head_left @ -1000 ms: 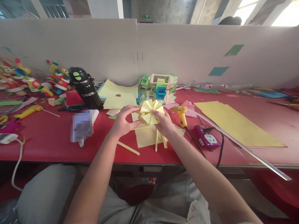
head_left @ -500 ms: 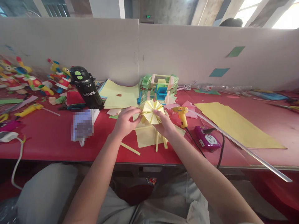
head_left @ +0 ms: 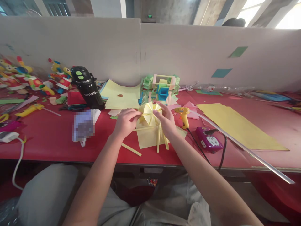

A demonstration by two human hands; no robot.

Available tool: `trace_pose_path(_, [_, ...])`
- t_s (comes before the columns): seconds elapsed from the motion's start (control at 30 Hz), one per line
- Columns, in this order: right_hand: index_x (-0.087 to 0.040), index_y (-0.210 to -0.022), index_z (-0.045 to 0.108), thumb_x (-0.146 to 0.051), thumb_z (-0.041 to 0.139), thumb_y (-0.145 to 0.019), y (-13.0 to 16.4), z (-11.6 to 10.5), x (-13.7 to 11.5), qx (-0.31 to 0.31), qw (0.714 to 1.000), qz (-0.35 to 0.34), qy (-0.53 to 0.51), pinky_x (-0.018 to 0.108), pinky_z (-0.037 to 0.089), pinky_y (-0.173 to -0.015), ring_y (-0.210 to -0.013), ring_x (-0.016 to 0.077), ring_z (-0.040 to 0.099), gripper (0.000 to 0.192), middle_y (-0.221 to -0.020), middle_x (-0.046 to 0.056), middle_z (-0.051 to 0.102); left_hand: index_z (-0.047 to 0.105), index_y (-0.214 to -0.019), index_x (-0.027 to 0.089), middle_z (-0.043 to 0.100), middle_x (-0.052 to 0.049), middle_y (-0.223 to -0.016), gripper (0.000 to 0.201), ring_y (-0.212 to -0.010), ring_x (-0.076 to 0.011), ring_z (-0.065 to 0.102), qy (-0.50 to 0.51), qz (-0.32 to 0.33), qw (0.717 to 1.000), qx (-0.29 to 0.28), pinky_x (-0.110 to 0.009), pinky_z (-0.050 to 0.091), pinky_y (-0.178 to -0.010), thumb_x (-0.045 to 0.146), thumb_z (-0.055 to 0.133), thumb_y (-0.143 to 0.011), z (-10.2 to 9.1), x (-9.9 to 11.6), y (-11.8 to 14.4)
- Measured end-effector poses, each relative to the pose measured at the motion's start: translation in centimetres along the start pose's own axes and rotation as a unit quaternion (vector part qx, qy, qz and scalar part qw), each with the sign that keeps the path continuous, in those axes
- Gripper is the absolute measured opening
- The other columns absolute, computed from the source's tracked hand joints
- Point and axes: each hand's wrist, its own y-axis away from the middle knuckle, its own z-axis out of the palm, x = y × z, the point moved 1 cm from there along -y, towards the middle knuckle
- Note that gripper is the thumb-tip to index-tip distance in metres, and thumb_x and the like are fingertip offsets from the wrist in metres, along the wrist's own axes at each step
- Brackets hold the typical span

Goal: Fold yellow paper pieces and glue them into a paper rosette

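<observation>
At frame centre: pleated yellow paper fan (head_left: pixel 148 113), pinched by left hand (head_left: pixel 124 123) and right hand (head_left: pixel 167 121).
Keep both pinches light, pleats even, above red bench (head_left: pixel 47 141).

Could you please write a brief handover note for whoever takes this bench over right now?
Left hand: pinches the left edge of the yellow pleated paper fan.
Right hand: grips the fan's right side.
The fan is held just above a yellow paper sheet with yellow paper strips on it.
Glue gun lies to the right, near the purple power strip.
Done: fan pleated and spread into a rosette.
Left: probably fixing its shape; the glue gun is untouched.
</observation>
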Motion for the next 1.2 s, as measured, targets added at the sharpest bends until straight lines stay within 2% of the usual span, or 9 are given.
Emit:
trace_pose_path(0.1, [-0.031,-0.119,0.063,-0.046,0.073,-0.080,0.5,-0.3,-1.3,0.030,0.975,-0.175,0.133,0.049,0.045,-0.105,-0.128,0.0285,0.052,0.043,-0.131,0.008,0.058,0.074,-0.084,0.026,0.069,-0.005,-0.080,0.014,-0.084,-0.0235,0.063,-0.028,-0.001,1.000,0.000,-0.039,0.045,-0.081,0.023,0.060,-0.087,0.0,0.0,0.0])
trace_pose_path(0.23, [-0.032,-0.105,0.071,-0.038,0.071,-0.085,1.0,0.4,-2.4,-0.064,0.897,-0.313,0.304,0.051,0.046,-0.097,-0.119,0.0310,0.053,0.021,-0.124,0.009,0.057,0.075,-0.088,0.029,0.071,-0.006,-0.084,0.017,-0.099,-0.0299,0.059,-0.073,-0.010,0.997,0.007,-0.047,0.039,-0.092,0.016,0.064,-0.082,0.0,0.0,0.1])
trace_pose_path(0.37, [-0.029,-0.104,0.074,-0.033,0.062,-0.092,0.8,1.2,-1.7,-0.084,0.847,-0.338,0.401,0.045,0.048,-0.085,-0.097,0.0258,0.054,0.017,-0.103,0.010,0.058,0.068,-0.112,0.029,0.075,-0.003,-0.090,0.034,-0.107,-0.0299,0.058,-0.099,0.006,0.995,-0.006,-0.046,0.039,-0.096,0.013,0.062,-0.082,0.1,0.3,0.3])
trace_pose_path(0.47, [-0.027,-0.097,0.076,-0.030,0.057,-0.095,0.6,1.4,-1.1,-0.083,0.835,-0.342,0.424,0.041,0.046,-0.076,-0.085,0.0232,0.050,0.019,-0.090,0.009,0.056,0.061,-0.122,0.027,0.075,-0.003,-0.093,0.042,-0.109,-0.0284,0.059,-0.092,0.013,0.996,-0.016,-0.045,0.039,-0.099,0.012,0.062,-0.083,0.3,0.5,0.4])
trace_pose_path(0.57, [-0.027,-0.091,0.077,-0.029,0.057,-0.095,0.3,1.2,-0.8,-0.078,0.852,-0.335,0.394,0.039,0.045,-0.072,-0.080,0.0221,0.049,0.021,-0.081,0.007,0.053,0.061,-0.121,0.027,0.075,-0.003,-0.097,0.039,-0.110,-0.0270,0.060,-0.080,0.032,0.996,-0.016,-0.045,0.039,-0.100,0.012,0.060,-0.085,0.3,0.6,0.3])
trace_pose_path(0.8, [-0.027,-0.086,0.076,-0.031,0.058,-0.094,0.0,0.4,-0.2,-0.079,0.902,-0.304,0.297,0.038,0.045,-0.068,-0.077,0.0210,0.051,0.020,-0.078,0.005,0.052,0.071,-0.082,0.025,0.062,-0.005,-0.133,0.007,-0.136,-0.0317,0.046,-0.059,0.036,0.997,0.019,-0.052,0.035,-0.111,0.019,0.069,-0.083,-0.1,0.6,0.0])
trace_pose_path(0.9, [-0.026,-0.083,0.075,-0.025,0.059,-0.093,0.0,0.5,-0.1,-0.084,0.877,-0.306,0.360,0.039,0.044,-0.071,-0.078,0.0214,0.051,0.019,-0.079,0.005,0.054,0.071,-0.078,0.023,0.064,-0.006,-0.129,0.011,-0.135,-0.0300,0.048,-0.040,0.046,0.998,0.002,-0.053,0.040,-0.110,0.017,0.066,-0.085,0.2,0.4,0.0])
trace_pose_path(1.1, [-0.023,-0.088,0.076,-0.018,0.062,-0.089,0.6,1.1,-0.9,-0.098,0.789,-0.344,0.500,0.039,0.042,-0.074,-0.089,0.0248,0.051,0.015,-0.095,0.009,0.062,0.068,-0.073,0.020,0.065,-0.008,-0.127,0.021,-0.134,-0.0288,0.050,-0.028,0.082,0.996,-0.020,-0.053,0.043,-0.110,0.009,0.057,-0.087,0.9,0.6,0.0])
trace_pose_path(1.2, [-0.026,-0.095,0.078,-0.018,0.058,-0.092,0.5,1.0,-1.0,-0.113,0.790,-0.358,0.485,0.038,0.042,-0.073,-0.088,0.0237,0.053,0.022,-0.095,0.008,0.064,0.066,-0.075,0.020,0.066,-0.008,-0.126,0.021,-0.134,-0.0273,0.051,-0.021,0.097,0.995,-0.015,-0.050,0.042,-0.111,0.010,0.055,-0.089,0.8,1.0,0.0])
